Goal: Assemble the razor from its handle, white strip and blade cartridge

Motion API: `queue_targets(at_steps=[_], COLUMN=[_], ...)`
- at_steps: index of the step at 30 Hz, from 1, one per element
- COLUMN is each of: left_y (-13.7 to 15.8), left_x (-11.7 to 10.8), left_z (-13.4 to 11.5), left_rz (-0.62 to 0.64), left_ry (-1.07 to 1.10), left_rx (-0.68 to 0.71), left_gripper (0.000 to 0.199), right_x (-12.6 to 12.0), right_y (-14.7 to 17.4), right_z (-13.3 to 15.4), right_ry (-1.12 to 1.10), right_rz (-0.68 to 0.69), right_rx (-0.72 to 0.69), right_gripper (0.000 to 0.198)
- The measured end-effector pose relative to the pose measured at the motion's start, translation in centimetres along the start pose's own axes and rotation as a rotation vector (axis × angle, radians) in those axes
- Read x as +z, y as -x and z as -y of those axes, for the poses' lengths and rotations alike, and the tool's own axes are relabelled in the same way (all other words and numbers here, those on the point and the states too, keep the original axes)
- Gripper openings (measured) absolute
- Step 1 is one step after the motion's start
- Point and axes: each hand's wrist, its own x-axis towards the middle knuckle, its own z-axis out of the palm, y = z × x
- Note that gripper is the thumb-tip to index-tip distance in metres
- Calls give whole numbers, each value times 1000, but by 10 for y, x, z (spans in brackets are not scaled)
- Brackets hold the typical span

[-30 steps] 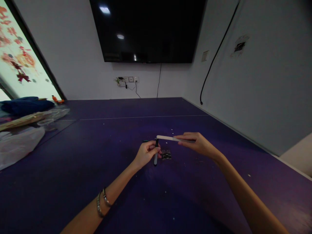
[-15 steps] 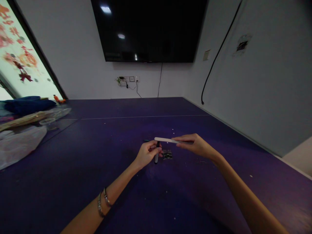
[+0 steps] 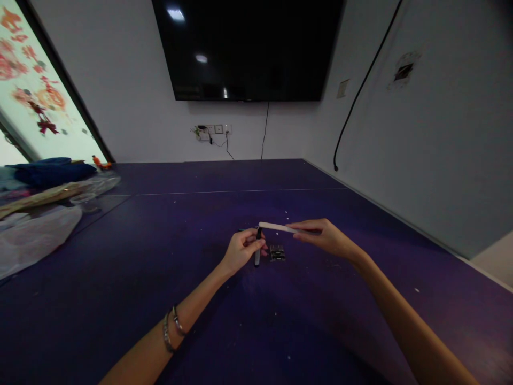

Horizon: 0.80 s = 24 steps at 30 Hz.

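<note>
My left hand [image 3: 243,249] is closed around a slim black-and-grey stick [image 3: 257,258] and holds it nearly upright. My right hand [image 3: 326,237] pinches a long, flat white stick with a rounded end [image 3: 274,227]. That rounded end lies at the top of the black-and-grey stick; whether the two touch I cannot tell. Just right of my left fingers, a small dark piece with pale marks [image 3: 277,253] lies on the purple surface [image 3: 256,315]. A thin dark thing behind my left fingers is mostly hidden.
Plastic bags [image 3: 42,238], a clear cup [image 3: 85,200] and dark blue cloth [image 3: 56,172] are heaped at the left. Small white bits dot the surface. Beyond it are a wall with sockets [image 3: 218,129] and a television [image 3: 248,48]. A black cable [image 3: 363,85] hangs at right.
The white stick's rounded end has moved slightly up and to the right against the black-and-grey stick. Both hands keep their grips. The whole view has shifted a little.
</note>
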Motion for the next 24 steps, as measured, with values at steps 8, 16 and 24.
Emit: queue_targets(at_steps=[8,16,24], left_y=[-2,-2,-2], left_x=[-1,-3,-2], left_z=[2,3,2], left_rz=[-14,-16,-5], left_ry=[16,2,4], left_rx=[0,5,4], left_gripper=[23,23,21], right_x=[0,2,-4], right_y=[-1,0,-1], right_z=[-6,-9,-11], right_ry=[72,54,96], right_rz=[-38,-68,-19], right_rx=[-35,-20,-48], right_gripper=[32,31,31])
